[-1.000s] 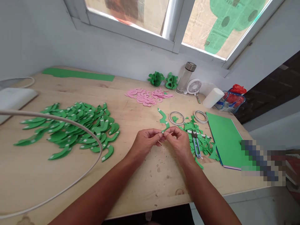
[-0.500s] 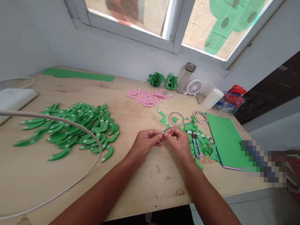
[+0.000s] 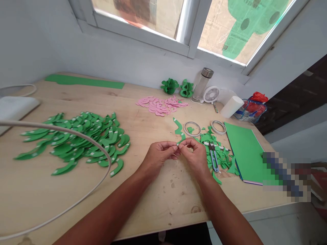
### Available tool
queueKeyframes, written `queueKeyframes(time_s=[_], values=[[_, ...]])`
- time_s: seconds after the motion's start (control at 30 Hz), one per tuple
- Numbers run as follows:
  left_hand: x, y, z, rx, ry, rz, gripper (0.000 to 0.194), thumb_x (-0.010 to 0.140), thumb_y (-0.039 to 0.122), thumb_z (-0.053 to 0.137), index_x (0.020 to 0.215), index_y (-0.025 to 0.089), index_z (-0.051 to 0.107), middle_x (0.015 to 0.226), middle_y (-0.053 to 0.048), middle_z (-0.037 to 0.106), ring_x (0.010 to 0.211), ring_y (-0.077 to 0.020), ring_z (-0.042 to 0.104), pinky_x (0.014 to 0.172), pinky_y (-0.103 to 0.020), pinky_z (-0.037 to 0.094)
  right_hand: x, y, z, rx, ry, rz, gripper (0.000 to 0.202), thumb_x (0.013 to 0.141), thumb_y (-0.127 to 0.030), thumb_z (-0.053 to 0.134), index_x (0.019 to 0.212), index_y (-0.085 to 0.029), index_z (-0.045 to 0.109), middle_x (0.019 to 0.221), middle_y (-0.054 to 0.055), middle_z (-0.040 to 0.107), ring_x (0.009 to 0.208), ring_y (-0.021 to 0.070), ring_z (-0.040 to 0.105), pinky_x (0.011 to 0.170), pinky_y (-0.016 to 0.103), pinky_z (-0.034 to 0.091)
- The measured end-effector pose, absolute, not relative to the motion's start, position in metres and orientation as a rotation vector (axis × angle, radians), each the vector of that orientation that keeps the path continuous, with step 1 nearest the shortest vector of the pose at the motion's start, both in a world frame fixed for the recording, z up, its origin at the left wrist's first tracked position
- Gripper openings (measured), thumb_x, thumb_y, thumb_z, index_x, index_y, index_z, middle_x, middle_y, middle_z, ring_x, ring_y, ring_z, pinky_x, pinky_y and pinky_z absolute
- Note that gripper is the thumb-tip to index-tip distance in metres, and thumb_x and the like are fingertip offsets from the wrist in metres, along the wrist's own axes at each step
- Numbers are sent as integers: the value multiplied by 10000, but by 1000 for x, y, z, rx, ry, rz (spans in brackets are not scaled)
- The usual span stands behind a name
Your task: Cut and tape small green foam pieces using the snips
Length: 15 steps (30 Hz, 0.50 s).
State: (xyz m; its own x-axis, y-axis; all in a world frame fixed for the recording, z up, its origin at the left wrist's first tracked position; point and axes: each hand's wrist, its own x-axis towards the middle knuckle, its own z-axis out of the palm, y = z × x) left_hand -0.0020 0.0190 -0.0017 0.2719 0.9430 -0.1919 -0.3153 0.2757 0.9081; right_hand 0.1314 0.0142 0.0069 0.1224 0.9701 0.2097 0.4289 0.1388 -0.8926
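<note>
A wavy green paper strip (image 3: 178, 128) with small white tape patches stands out beyond my fingers, over the middle of the table. My left hand (image 3: 163, 152) pinches its near end between thumb and forefinger. Right against it, my right hand (image 3: 192, 154) is closed on the same end, the fingertips of both hands touching. The very tip of the strip is hidden by my fingers. To the left lies a heap of similar green curved strips (image 3: 84, 137), many with white patches. Just right of my right hand are green paper scraps (image 3: 224, 160) and blue-handled thread snips (image 3: 214, 158).
Two tape rolls (image 3: 192, 129) and a pen (image 3: 222, 147) lie near the scraps. Green sheets (image 3: 251, 153) are at the right. Pink cut-outs (image 3: 159, 106), green paper balls (image 3: 170, 86), a bottle (image 3: 203, 83) and a fan (image 3: 211, 94) sit at the back. A white cable (image 3: 84, 134) arcs across the left.
The far end of the green strip has tilted slightly to the right. Both hands stay pinched together in almost the same place.
</note>
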Motion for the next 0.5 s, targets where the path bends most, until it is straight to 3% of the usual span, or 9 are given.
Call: queueKeyframes(time_s=[0.5], values=[[0,17,0,771,815,1016,98,656,228,699,709,146,707,699,-32,662,659,-127,574,652,-253,473,130,13,8,-1451,-1470,655,83,688,-244,579,629,-190,603,691,3,610,701,158,536,691,284,398]])
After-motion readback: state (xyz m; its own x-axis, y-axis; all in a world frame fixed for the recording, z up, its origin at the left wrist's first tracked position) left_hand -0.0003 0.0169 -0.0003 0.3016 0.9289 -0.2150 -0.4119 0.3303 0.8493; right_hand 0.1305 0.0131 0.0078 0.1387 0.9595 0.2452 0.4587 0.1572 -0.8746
